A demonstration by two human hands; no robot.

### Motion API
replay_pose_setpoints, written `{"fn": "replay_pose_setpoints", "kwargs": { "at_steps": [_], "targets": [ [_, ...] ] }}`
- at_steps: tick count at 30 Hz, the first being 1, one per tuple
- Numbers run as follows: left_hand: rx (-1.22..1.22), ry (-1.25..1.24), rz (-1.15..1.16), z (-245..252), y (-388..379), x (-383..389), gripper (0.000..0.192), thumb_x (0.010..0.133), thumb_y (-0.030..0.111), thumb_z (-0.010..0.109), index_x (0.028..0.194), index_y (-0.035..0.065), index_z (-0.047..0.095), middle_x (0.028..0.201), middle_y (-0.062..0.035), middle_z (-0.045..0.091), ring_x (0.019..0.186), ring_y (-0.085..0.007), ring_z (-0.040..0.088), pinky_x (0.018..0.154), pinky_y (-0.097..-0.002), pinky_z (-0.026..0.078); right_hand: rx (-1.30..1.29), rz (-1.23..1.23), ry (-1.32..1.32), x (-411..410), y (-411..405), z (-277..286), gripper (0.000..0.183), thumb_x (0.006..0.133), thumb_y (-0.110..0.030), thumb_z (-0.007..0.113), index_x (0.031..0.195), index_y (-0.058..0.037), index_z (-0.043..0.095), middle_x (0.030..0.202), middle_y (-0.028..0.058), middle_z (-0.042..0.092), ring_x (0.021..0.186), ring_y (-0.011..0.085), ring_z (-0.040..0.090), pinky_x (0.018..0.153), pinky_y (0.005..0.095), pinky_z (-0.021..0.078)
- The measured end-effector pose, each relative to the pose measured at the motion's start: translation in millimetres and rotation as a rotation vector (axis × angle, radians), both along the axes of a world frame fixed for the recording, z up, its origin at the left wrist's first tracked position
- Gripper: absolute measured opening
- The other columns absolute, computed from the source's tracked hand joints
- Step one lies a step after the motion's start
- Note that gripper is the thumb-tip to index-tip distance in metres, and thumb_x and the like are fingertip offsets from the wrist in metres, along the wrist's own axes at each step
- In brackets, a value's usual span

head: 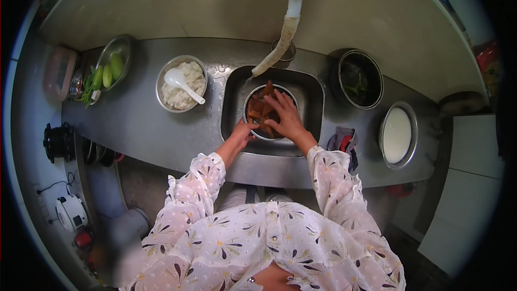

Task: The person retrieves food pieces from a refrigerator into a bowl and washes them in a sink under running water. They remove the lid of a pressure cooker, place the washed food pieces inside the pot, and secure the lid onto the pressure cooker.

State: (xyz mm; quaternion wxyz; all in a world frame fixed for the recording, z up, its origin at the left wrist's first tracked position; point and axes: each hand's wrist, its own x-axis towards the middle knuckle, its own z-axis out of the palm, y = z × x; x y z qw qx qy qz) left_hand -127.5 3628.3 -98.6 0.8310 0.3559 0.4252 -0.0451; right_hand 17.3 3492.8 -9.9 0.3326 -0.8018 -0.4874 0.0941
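A round metal bowl (297,96) stands in the steel sink (314,89), holding reddish-brown pieces of food (257,107) that look wet. My left hand (243,132) grips the bowl's near left rim, thumb on the edge. Over the bowl's right half is my right hand (286,117), fingers spread and touching the brown pieces; part of them is hidden under it. A tap with a cloth-wrapped hose (278,50) hangs above, its end just over the bowl's far side.
Left of the sink sits a bowl of white mash (190,76) with a white spoon (179,83). Farther left are green vegetables (107,74) in a tilted metal bowl. On the right are a dark pot (360,79), a crumpled cloth (342,141) and a basin of white liquid (398,135).
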Motion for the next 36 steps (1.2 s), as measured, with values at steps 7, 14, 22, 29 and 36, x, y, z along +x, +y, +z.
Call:
{"fn": "replay_pose_setpoints", "kwargs": {
  "at_steps": [7, 14, 22, 29, 36],
  "targets": [
    [-0.004, -0.003, -0.039, -21, 0, 14, 0.053, 0.081, 0.002, 0.062, 0.129, 0.0166, 0.045, 0.101, -0.0027, 0.065, 0.071, -0.0135, 0.063, 0.045, -0.0244, 0.042, -0.412, 0.000, -0.066, -8, 3, -40, 0.078, 0.073, -0.039, 0.076, 0.142, -0.0350, 0.040, 0.153, 0.0107, 0.025, 0.135, 0.0470, 0.025, 0.101, 0.0628, 0.0291],
    [0.018, 0.106, -0.113, -52, 7, 25, 0.049, 0.081, 0.001, 0.062, 0.125, 0.0161, 0.047, 0.098, -0.0016, 0.064, 0.074, -0.0143, 0.062, 0.046, -0.0243, 0.040, -0.320, -0.151, 0.040, 5, 3, -87, 0.058, 0.068, -0.021, 0.079, 0.123, -0.0247, 0.060, 0.135, 0.0122, 0.047, 0.124, 0.0373, 0.040, 0.090, 0.0597, 0.0381],
    [0.061, 0.127, -0.147, -81, 19, 24, 0.044, 0.081, 0.003, 0.066, 0.121, 0.0153, 0.050, 0.096, -0.0029, 0.063, 0.073, -0.0157, 0.062, 0.047, -0.0271, 0.045, -0.028, -0.132, 0.516, 27, 8, -96, 0.053, 0.065, -0.014, 0.081, 0.115, -0.0128, 0.065, 0.128, 0.0125, 0.053, 0.118, 0.0379, 0.048, 0.096, 0.0451, 0.0419],
    [0.065, 0.141, -0.200, -75, 20, 26, 0.050, 0.079, -0.002, 0.065, 0.123, 0.0139, 0.048, 0.096, -0.0039, 0.065, 0.073, -0.0144, 0.064, 0.046, -0.0262, 0.046, -0.457, -0.016, 0.203, 9, -7, -98, 0.100, 0.062, -0.017, 0.085, 0.146, -0.0250, 0.033, 0.154, 0.0241, 0.012, 0.133, 0.0476, 0.033, 0.109, 0.0453, 0.0355],
    [0.698, 0.373, -0.301, -73, 21, 22, 0.073, 0.074, -0.001, 0.068, 0.138, 0.0112, 0.034, 0.123, -0.0139, 0.056, 0.101, -0.0268, 0.063, 0.072, -0.0410, 0.055, -0.625, -0.044, 0.111, -4, 26, -111, 0.105, 0.060, -0.013, 0.083, 0.147, -0.0316, 0.027, 0.152, 0.0226, 0.018, 0.124, 0.0499, 0.040, 0.097, 0.0515, 0.0447]
  ]
}}
